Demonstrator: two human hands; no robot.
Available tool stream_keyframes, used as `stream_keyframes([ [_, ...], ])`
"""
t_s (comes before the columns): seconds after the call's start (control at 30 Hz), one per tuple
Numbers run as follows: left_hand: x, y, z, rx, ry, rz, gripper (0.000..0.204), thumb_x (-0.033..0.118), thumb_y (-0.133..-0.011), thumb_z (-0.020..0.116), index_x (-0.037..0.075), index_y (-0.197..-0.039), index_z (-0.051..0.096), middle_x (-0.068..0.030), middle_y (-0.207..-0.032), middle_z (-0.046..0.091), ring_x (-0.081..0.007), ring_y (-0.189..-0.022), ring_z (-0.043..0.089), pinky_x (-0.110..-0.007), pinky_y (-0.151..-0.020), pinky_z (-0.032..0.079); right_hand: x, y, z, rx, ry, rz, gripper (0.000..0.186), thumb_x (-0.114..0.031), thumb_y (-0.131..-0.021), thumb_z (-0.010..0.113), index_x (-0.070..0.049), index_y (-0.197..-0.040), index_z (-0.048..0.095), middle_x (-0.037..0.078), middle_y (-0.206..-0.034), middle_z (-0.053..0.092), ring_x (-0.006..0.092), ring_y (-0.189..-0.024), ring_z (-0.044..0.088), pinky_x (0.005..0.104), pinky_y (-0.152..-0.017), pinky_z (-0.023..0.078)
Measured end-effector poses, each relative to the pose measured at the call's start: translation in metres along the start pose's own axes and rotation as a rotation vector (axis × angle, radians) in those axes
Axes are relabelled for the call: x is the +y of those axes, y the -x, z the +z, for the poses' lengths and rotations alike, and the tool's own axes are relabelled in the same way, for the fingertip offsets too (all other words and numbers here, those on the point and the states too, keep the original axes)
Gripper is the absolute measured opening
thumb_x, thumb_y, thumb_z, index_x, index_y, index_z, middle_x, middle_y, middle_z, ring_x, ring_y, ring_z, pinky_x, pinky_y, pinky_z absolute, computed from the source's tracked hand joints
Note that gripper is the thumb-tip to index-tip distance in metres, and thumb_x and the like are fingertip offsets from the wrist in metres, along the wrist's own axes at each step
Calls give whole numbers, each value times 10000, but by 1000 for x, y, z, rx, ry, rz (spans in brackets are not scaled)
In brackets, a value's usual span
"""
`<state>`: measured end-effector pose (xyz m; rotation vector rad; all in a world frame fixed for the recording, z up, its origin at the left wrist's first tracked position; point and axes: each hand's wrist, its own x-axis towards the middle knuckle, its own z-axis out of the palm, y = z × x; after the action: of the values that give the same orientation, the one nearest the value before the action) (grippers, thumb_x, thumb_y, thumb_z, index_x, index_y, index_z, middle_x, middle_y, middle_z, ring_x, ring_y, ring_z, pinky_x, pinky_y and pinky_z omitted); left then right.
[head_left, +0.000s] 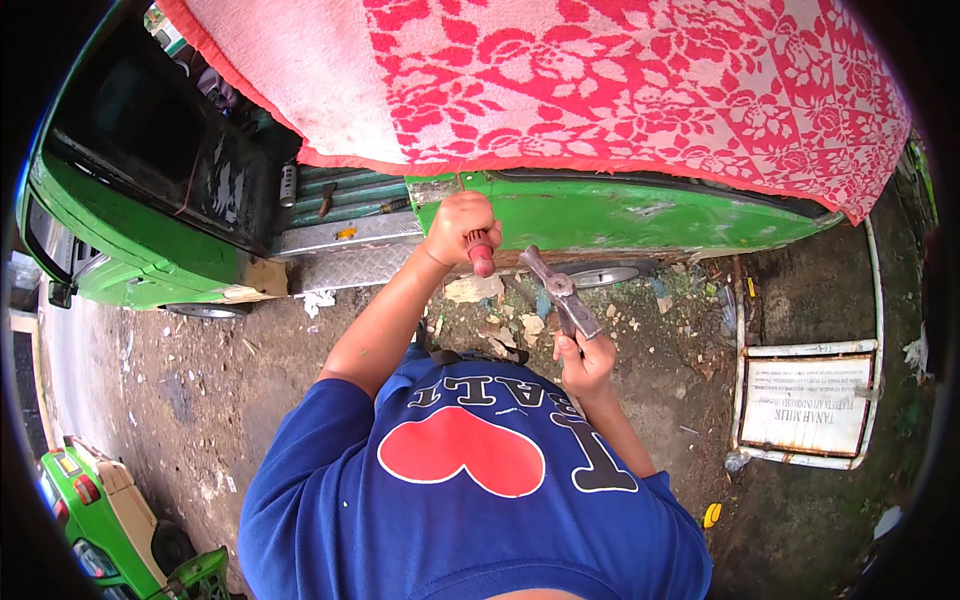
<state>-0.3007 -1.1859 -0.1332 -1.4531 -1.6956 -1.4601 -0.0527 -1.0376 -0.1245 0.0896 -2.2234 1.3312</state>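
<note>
My left hand [458, 230] is closed around a red-handled screwdriver [482, 262]. The butt of its handle points toward me, and my fist hides most of the rest. Just beyond that fist is the edge of a green vehicle body panel [560, 215], scuffed and chipped in places. In my right hand [588, 365] is a hammer [560, 287], gripped by its handle with the worn metal head raised. The hammer head is apart from the screwdriver, to its right. A pink-and-red floral cloth [600, 80] drapes over the panel's upper part.
To the left, a green vehicle door [150, 230] stands open beside a ribbed floor [345, 195] with loose tools on it. Paint flakes and debris litter the ground [270, 400]. A white metal-framed sign [805, 405] lies at right; another green vehicle [105, 520] is at lower left.
</note>
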Motion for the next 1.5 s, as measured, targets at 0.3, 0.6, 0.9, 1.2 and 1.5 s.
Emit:
stream_keyframes([
  [0.3, 1, -1, 0, 26, -15, -30, 253, 1, -592, 657, 61, -579, 412, -93, -538, 434, -301, -499, 477, -388, -481, 402, 3, 3, -6, -19, -34, 94, 177, -106, -918, 626, 44, -1001, 667, 69, -653, 598, 130, -526, 577, 273, -487, 447],
  [0.6, 4, -10, 6, 55, 56, -9, 275, -25, -598, 650, 56, -567, 388, -89, -534, 412, -301, -485, 444, -397, -469, 369, 4, 7, -7, 11, -84, 145, 157, -97, -918, 629, 59, -913, 648, 72, -648, 599, 126, -529, 574, 269, -487, 452],
  [0.9, 7, 2, 2, 25, 19, -46, 273, -18, -607, 652, 58, -574, 393, -88, -535, 413, -301, -494, 454, -394, -474, 379, 8, 9, -12, 4, -35, 102, 362, -159, -980, 530, 112, -1216, 569, 55, -665, 575, 102, -536, 533, 243, -500, 437],
  [1.2, -1, -3, 12, 40, 28, -59, 265, -3, -608, 667, 54, -588, 409, -91, -544, 417, -298, -500, 461, -394, -478, 380, -2, 8, -9, 61, -67, 160, 159, -82, -921, 613, 73, -920, 651, 74, -644, 600, 138, -518, 578, 265, -481, 455],
  [1.5, 9, -4, 16, -3, 30, -17, 264, 5, -598, 664, 55, -580, 406, -92, -543, 430, -301, -499, 472, -391, -488, 397, 6, 16, -15, 61, -63, 152, 168, -91, -927, 607, 73, -931, 645, 67, -669, 606, 118, -534, 564, 260, -490, 457],
])
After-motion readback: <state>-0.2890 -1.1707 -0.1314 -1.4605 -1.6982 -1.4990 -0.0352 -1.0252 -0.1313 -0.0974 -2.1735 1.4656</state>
